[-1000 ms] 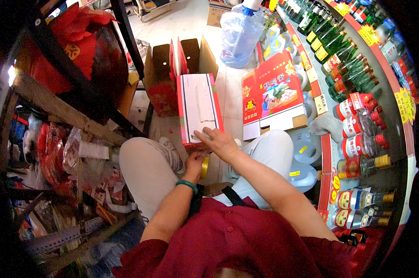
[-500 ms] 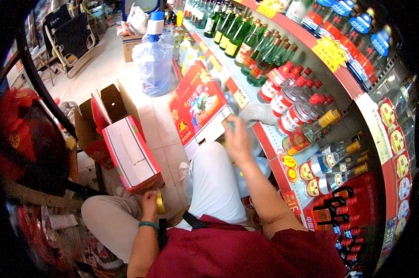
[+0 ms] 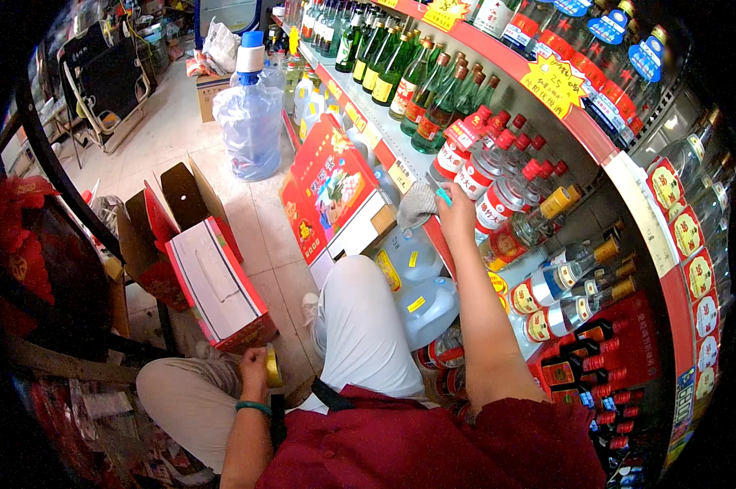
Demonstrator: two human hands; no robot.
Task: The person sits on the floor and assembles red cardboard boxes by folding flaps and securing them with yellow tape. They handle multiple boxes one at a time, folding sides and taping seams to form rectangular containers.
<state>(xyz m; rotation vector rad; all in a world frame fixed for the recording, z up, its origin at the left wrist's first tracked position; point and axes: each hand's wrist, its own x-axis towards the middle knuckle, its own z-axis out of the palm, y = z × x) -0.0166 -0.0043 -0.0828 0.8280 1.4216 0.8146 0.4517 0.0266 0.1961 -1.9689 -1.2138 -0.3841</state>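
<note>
Low by my left knee, my left hand is closed on a yellow roll of tape. My right hand is at the shelf edge, fingers closed round a small teal tool, its kind mostly hidden. Right beside those fingers, a grey knitted cloth or glove hangs over the edge. A red printed carton stands tilted beyond my right knee, with a brown strip on its white side. To the left lies a red-and-white carton with a slot in its top.
Shelving full of glass bottles runs along my right. Large clear plastic jugs stand beneath it. Farther off is a wrapped water bottle with a pump. An opened brown carton and a folding chair are at left.
My right hand has moved right from the red carton to the shelf edge, carrying the teal tool; the brown strip on the carton is now uncovered. My left hand keeps the tape roll.
</note>
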